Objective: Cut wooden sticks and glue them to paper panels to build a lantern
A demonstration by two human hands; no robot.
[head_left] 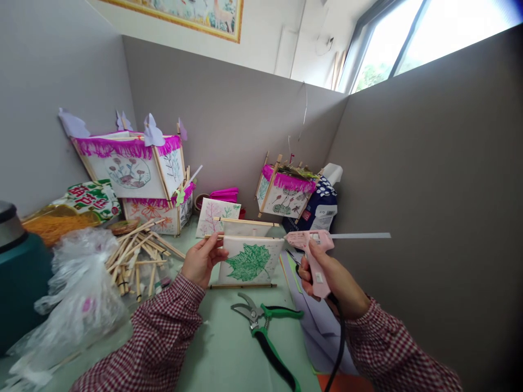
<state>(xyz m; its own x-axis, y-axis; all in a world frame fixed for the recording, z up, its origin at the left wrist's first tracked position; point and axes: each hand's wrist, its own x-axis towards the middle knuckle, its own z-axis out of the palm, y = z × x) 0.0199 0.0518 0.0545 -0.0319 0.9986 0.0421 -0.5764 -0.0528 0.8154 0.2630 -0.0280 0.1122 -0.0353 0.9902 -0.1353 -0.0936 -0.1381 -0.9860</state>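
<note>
My left hand [205, 258] pinches the left end of a thin stick along the top edge of a white paper panel [250, 261] printed with a green leaf. Behind that panel stands another pale panel, also edged by a stick [247, 222]. In my right hand [327, 275] is a pink hot glue gun [312, 239], gripped by its handle, with a white glue stick [362, 236] poking out of its back. Its nozzle is at the right end of the panel's top stick; whether they touch I cannot tell. Green-handled pruning shears [261, 326] lie open in front.
Cut sticks [141, 253] are piled left, beside a clear plastic bag [85, 283] and a teal bottle [24, 288]. Decorated paper lanterns [128, 169] stand back left; another lantern [286, 190] hangs back right. Coloured paper sheets [314, 321] lie under the glue gun's cord. Grey partitions [229, 125] enclose the table.
</note>
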